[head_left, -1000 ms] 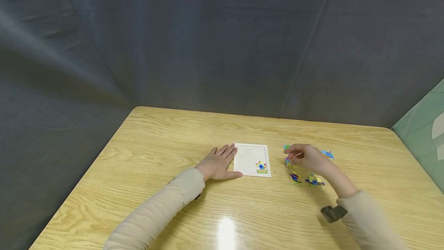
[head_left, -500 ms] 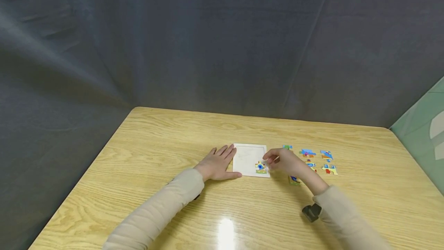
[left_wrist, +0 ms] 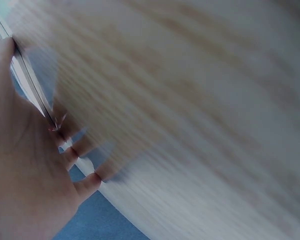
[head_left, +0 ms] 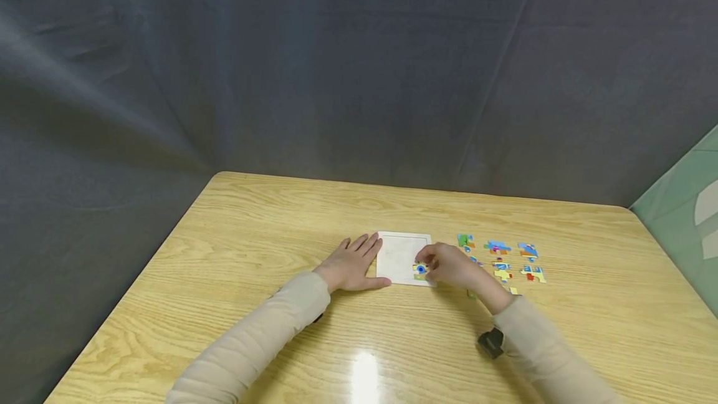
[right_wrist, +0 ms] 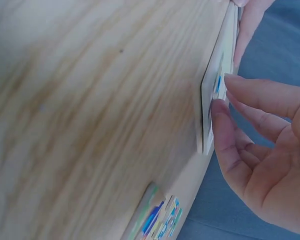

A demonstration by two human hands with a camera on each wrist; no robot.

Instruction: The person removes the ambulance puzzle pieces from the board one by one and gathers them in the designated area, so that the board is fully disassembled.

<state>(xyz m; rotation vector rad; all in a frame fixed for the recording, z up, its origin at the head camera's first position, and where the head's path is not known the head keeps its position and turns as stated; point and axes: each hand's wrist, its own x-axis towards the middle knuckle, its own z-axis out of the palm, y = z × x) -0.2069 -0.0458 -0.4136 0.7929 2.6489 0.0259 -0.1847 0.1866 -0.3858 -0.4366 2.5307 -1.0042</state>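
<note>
A square white puzzle board lies on the table. In its near right corner sits a jigsaw piece with a blue round shape and yellow and green parts. My right hand reaches in from the right, its thumb and forefinger curled about this piece at its two sides. In the right wrist view the fingertips meet the board, partly hiding the piece. My left hand lies flat with spread fingers along the board's left edge, the thumb touching its near left corner.
Several loose jigsaw pieces lie in rough rows to the right of the board. The right forearm covers part of the nearest row. The wooden table ends at a dark curtain behind.
My right hand has moved left from above the loose pieces to the board, and its fingers have come down around the corner piece. The left hand has stayed in place.
</note>
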